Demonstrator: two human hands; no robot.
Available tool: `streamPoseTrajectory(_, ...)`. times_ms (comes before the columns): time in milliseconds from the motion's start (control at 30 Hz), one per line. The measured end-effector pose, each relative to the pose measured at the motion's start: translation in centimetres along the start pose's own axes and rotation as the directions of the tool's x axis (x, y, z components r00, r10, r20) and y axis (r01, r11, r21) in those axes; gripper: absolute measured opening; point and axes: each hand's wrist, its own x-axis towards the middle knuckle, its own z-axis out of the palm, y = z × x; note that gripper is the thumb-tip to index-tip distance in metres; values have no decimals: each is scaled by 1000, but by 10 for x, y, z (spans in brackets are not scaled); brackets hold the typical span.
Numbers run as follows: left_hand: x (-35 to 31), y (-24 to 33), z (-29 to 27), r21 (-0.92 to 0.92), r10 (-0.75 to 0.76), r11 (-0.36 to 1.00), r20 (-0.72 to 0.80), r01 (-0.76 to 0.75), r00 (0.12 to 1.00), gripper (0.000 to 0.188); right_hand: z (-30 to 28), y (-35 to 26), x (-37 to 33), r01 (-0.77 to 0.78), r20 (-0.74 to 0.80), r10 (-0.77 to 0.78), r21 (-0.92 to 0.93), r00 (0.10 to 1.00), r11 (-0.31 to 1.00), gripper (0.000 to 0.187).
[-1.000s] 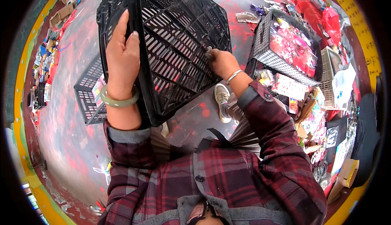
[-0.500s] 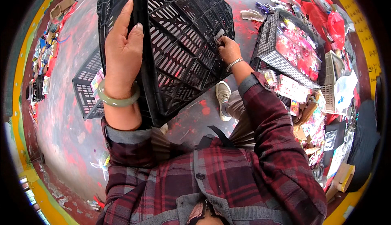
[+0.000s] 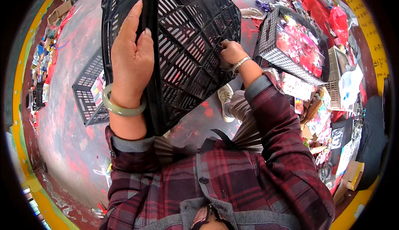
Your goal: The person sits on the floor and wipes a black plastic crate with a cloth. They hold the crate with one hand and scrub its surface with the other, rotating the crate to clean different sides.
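The left hand [image 3: 129, 59] lies flat on the near edge of a big black crate [image 3: 187, 43]. Its fingers are straight and close together, and the thumb wraps round the rim, so it grips the crate. A pale green bangle [image 3: 120, 107] sits on that wrist. The right hand [image 3: 230, 53] is curled shut on the crate's right side, with its fingers hooked into the holes.

The crate is held up off the floor [image 3: 62, 138], in front of the person's chest, and it is tipped. Its sides and bottom are made of black plastic bars with lots of gaps. It looks empty.

A second black crate [image 3: 89, 88] sits on the floor to the left. A third crate [image 3: 291, 43], full of shiny pink packets, sits to the right.
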Motion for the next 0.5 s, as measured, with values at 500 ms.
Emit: streamPoseTrajectory(500, 3, 2, 2, -94, 24, 995, 68, -18, 997, 42, -30, 41, 18, -150, 33, 153, 460, 988, 875, 29)
